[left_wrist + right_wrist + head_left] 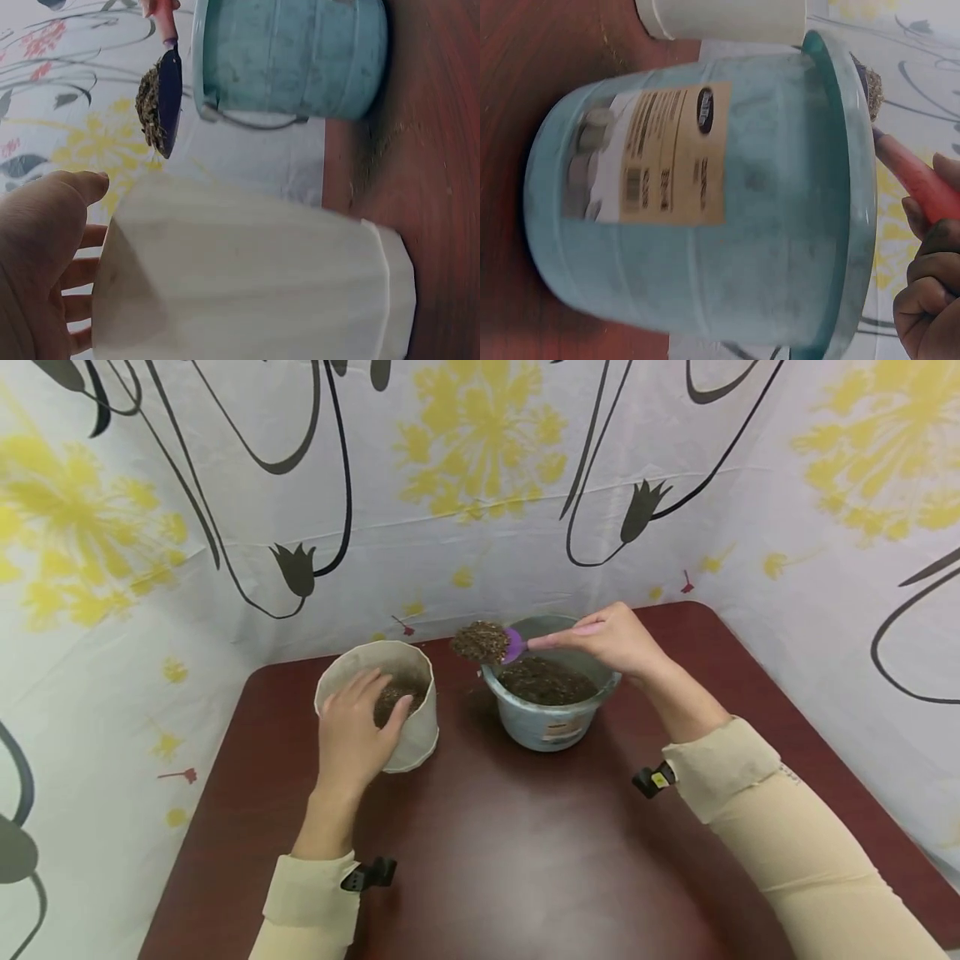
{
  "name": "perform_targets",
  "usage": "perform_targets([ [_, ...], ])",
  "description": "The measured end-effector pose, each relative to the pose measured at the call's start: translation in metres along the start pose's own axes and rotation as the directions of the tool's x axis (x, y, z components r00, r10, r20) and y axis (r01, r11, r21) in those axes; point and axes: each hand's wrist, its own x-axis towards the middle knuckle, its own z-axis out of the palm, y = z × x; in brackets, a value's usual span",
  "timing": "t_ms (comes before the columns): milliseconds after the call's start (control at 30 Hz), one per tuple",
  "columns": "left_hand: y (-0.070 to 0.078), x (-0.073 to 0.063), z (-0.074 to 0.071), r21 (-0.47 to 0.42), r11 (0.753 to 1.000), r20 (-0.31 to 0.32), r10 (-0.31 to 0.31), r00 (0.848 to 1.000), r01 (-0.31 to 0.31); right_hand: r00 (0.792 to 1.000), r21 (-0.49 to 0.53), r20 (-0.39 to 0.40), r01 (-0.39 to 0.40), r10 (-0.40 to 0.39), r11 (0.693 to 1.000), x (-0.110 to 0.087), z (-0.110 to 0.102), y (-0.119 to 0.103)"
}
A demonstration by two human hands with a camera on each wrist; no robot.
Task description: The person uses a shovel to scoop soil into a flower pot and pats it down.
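Observation:
My right hand (622, 643) grips the pink handle of a hand trowel (514, 646), its purple blade heaped with dark, crumbly soil (480, 642). The loaded blade hangs over the left rim of a blue-grey bucket (540, 727), level with the gap toward a white pot (418, 739). More soil (546, 682) lies inside the bucket. At the pot's near-left rim is my left hand (351, 739), thumb spread away from fairly straight fingers over the opening. Soil (390, 697) shows inside the pot. In the right wrist view, curled fingers (926, 296) wrap the trowel handle (919, 176).
Both containers stand near the back of a dark red-brown table (480, 860). Patterned cloth walls (480, 552) rise close behind and on both sides. A thin handle (259, 122) hangs along the bucket's side, and soil crumbs (375, 154) lie on the table between the containers.

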Motion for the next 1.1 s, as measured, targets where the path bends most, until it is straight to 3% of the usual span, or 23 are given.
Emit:
perform_targets([
  [333, -0.037, -0.021, -0.021, 0.053, 0.996, -0.061, -0.068, 0.996, 0.072, 1.0, -0.035, 0.009, -0.028, 0.028, 0.999, 0.016, 0.03, -0.02],
  [600, -0.056, -0.037, -0.03, 0.011, 0.987, -0.058, -0.161, 0.985, 0.162, 0.995, 0.018, 0.101, 0.02, -0.021, 1.0, 0.031, 0.066, -0.035],
  [700, -0.058, -0.038, -0.029, -0.008, 0.984, -0.044, -0.18, 0.983, 0.18, 0.996, -0.034, 0.087, 0.027, -0.024, 0.999, 0.035, 0.079, -0.041],
  [800, -0.057, -0.038, -0.029, -0.017, 0.982, -0.038, -0.189, 0.981, 0.188, 0.998, -0.158, 0.038, 0.065, -0.059, 0.985, 0.037, 0.094, -0.046],
  [900, -0.058, -0.04, -0.029, -0.023, 0.981, -0.041, -0.194, 0.98, 0.194, 0.976, -0.352, 0.012, 0.206, -0.216, 0.913, 0.038, 0.109, -0.046],
  [967, -0.059, -0.041, -0.029, -0.026, 0.98, -0.044, -0.197, 0.979, 0.196, 0.933, -0.485, 0.006, 0.317, -0.359, 0.815, 0.037, 0.119, -0.045],
  [1033, -0.06, -0.042, -0.03, -0.033, 0.979, -0.045, -0.201, 0.979, 0.2, 0.857, -0.588, 0.022, 0.427, -0.514, 0.687, 0.036, 0.128, -0.043],
  [1100, -0.061, -0.043, -0.031, -0.038, 0.978, -0.047, -0.208, 0.977, 0.206, 0.757, -0.646, 0.048, 0.521, -0.652, 0.558, 0.035, 0.135, -0.04],
])
